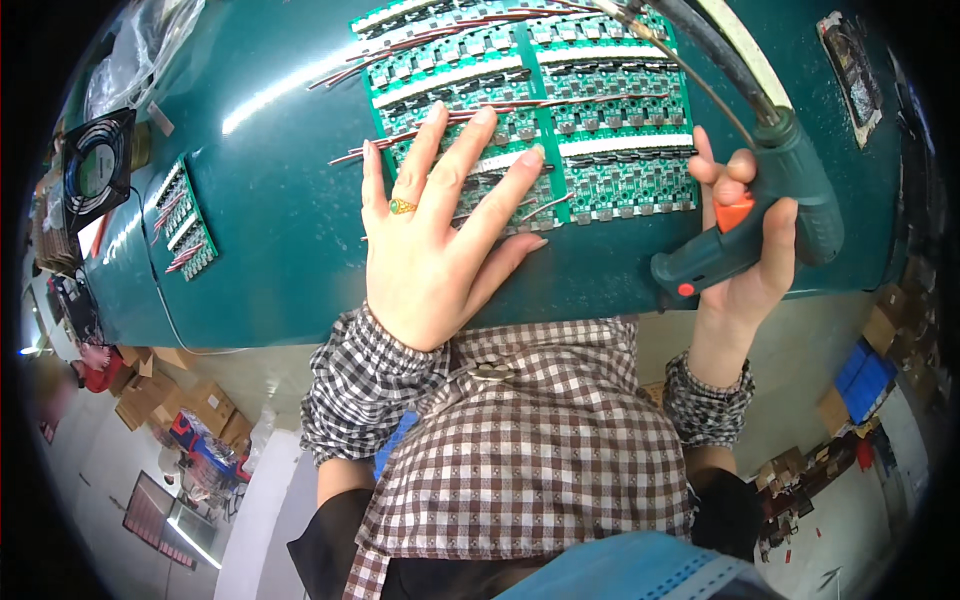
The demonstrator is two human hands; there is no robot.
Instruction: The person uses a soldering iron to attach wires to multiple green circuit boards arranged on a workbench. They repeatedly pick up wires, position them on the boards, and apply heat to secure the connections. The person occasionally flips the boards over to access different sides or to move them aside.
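A panel of green circuit boards (620,190) lies on the green work table, with rows of small metal parts, white strips and dark parts. Thin red and black wires (590,101) run across it. My left hand (425,225) is open over the left half, fingers spread, a ring on one of them; it covers part of the lower rows. At the panel's right side, my right hand (745,285) grips a dark green soldering gun (805,185) with an orange trigger, fingers by the trigger. Its front end reaches past the top edge, so the tip is out of view.
A smaller green board with wires (183,220) lies left on the table (285,200). Beyond it stand a black fan (98,170) and clear plastic wrapping (150,50). A dark, scorched-looking strip (848,78) lies far right. A thin cable (165,300) runs over the table's left part.
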